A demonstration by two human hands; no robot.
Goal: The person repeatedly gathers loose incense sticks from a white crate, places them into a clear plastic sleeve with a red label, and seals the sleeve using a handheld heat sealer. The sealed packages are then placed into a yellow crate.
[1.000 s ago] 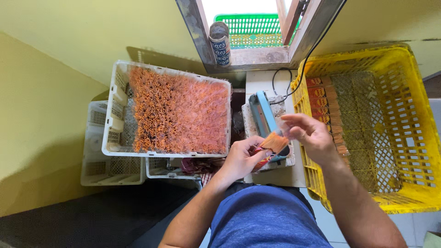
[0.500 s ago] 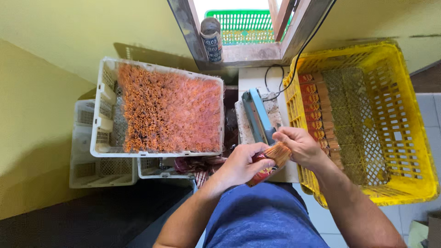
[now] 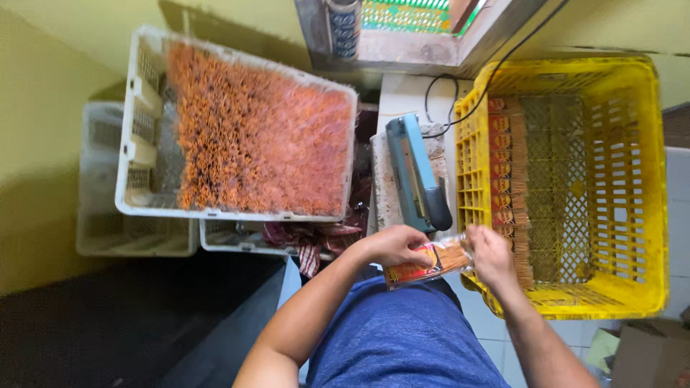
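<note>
A clear packet of thin orange-brown sticks with a red and yellow printed end lies level between my two hands, just above my lap. My left hand grips its printed left end. My right hand pinches its right end, close to the near left corner of the yellow crate. Just beyond my hands stands a blue-grey heat sealer on a small white table, its bar down.
A white crate at the left is heaped with loose orange sticks. Filled packets stand in a row along the yellow crate's left wall. Empty white crates sit lower left. A black cord runs from the sealer to the window sill.
Both hands have drawn the packet back from the sealer toward my lap and to the right. The view has shifted closer and lower.
</note>
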